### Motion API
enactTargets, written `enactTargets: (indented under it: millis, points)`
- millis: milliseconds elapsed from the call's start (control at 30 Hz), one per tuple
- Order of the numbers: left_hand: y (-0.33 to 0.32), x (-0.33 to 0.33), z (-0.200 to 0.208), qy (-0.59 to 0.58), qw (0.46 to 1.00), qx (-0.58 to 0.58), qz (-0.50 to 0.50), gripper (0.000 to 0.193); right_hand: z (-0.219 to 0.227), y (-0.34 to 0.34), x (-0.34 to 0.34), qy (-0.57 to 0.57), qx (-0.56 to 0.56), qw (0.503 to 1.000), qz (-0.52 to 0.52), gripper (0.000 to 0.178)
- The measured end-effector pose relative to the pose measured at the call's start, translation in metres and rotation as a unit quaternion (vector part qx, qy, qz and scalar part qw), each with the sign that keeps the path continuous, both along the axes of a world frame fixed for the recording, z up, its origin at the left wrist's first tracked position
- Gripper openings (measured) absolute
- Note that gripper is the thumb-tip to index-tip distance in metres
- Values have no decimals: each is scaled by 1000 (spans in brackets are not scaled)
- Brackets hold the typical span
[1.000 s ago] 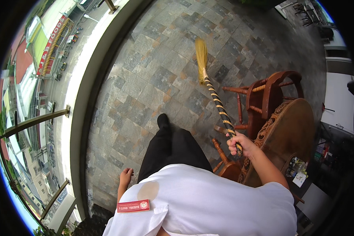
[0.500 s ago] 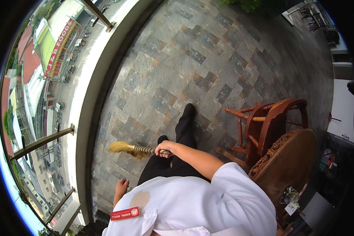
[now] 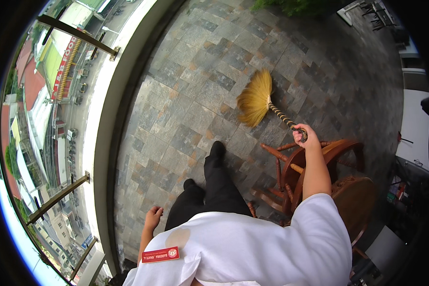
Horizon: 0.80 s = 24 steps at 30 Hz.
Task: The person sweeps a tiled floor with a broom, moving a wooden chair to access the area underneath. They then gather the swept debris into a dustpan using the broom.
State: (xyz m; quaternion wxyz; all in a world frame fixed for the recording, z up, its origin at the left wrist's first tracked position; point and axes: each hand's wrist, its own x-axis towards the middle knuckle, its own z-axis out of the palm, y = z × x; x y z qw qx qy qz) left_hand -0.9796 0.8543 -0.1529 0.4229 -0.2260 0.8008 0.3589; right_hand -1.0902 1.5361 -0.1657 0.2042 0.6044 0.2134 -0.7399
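My right hand (image 3: 306,136) is closed around the striped handle of a soft broom (image 3: 255,99), held out ahead and to the right. The broom's yellow bristles are fanned wide over the stone tiles, and its handle slants back to my fist. Whether the bristle tips touch the floor I cannot tell. My left hand (image 3: 154,217) hangs low at my left side, fingers curled in, with nothing seen in it.
A reddish-brown wooden chair (image 3: 291,176) lies close under my right forearm, with a round wooden piece (image 3: 355,205) behind it. Along the left runs a low ledge (image 3: 102,128) with metal railing posts, a street below it. Green leaves (image 3: 291,7) hang over the tiled floor (image 3: 190,95) far ahead.
My right hand has swung the broom from the left across to the right and farther ahead. The bristles, narrow before, now show as a wide fan. My left hand still hangs at my side.
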Motion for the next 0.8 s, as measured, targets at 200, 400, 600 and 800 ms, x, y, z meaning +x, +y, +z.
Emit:
enactTargets:
  millis: [200, 400, 600, 800]
  points:
    - [31, -43, 12, 32, 996, -41, -76, 26, -18, 42, -33, 24, 222, 975, -18, 14]
    - [51, -77, -2, -21, 992, -32, -119, 29, 67, -38, 20, 102, 59, 993, -20, 19]
    - [85, -131, -1, 13, 986, -37, -164, 31, 158, -126, 34, 72, -72, 970, 223, 28]
    - [107, -200, -16, 18, 980, -34, -197, 32, 65, -175, -70, 97, -117, 936, 317, 8]
